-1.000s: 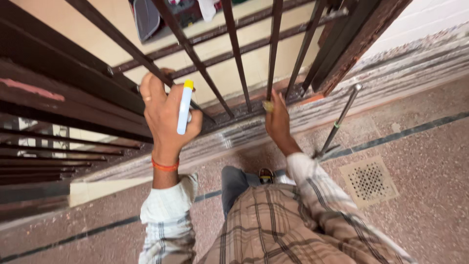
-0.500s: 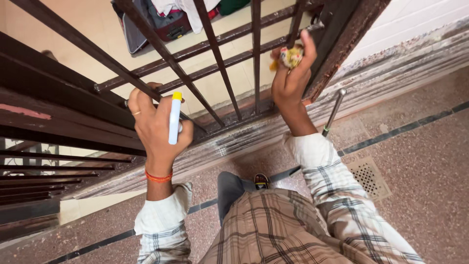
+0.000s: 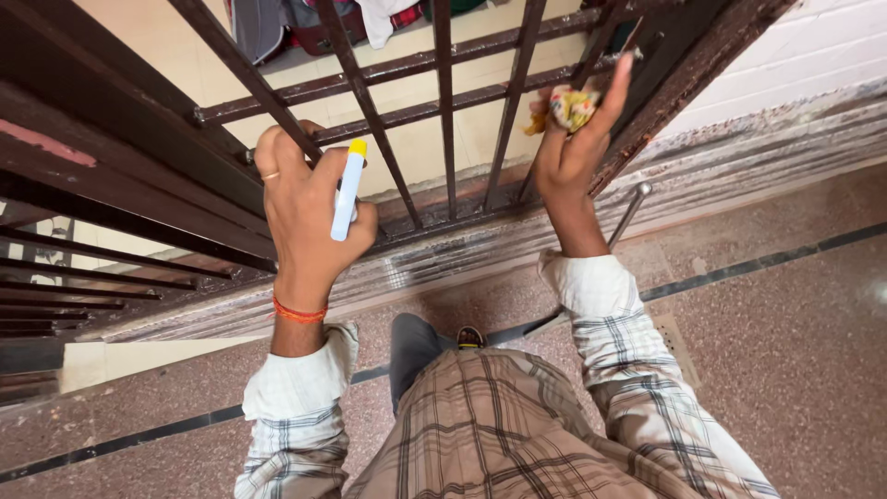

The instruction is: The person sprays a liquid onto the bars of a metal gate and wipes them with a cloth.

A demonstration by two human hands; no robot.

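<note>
Up against the dark metal grille (image 3: 443, 102), a white spray bottle with a yellow cap (image 3: 347, 190) is gripped in the left hand (image 3: 309, 217), whose fingers are also curled round a slanted bar. Further right, a crumpled yellow patterned cloth (image 3: 568, 106) is pinched between the fingers of the right hand (image 3: 573, 148) and pressed to an upright bar beside the rusty frame (image 3: 684, 79), while a metal rod (image 3: 628, 212) is seen leaning against the sill just beside that wrist.

You wear a white shirt with dark checks and rolled-up cuffs. Your left hand (image 3: 309, 217) has a thin ring and an orange wrist band (image 3: 297, 312). Your right hand (image 3: 575, 148) is bare.
</note>
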